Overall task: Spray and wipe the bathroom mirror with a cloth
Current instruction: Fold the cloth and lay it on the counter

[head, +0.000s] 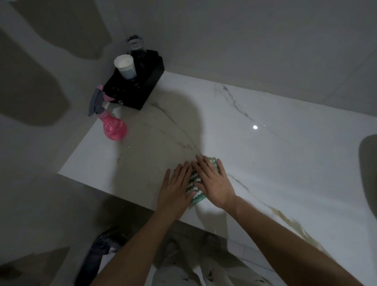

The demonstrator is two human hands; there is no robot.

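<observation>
A green-and-white striped cloth (194, 181) lies folded on the white marble counter (269, 153) near its front edge. My left hand (176, 186) rests flat on the cloth's left side, fingers spread. My right hand (214, 182) presses flat on its right side and covers most of it. A pink spray bottle (114, 126) with a grey trigger stands at the counter's left edge, well away from both hands. The mirror is not in view.
A black box (138, 86) in the back left corner holds a white cup (125, 66) and a clear glass (135, 46). A basin rim (374, 179) shows at the right edge. A dark slipper (95, 259) lies on the floor below.
</observation>
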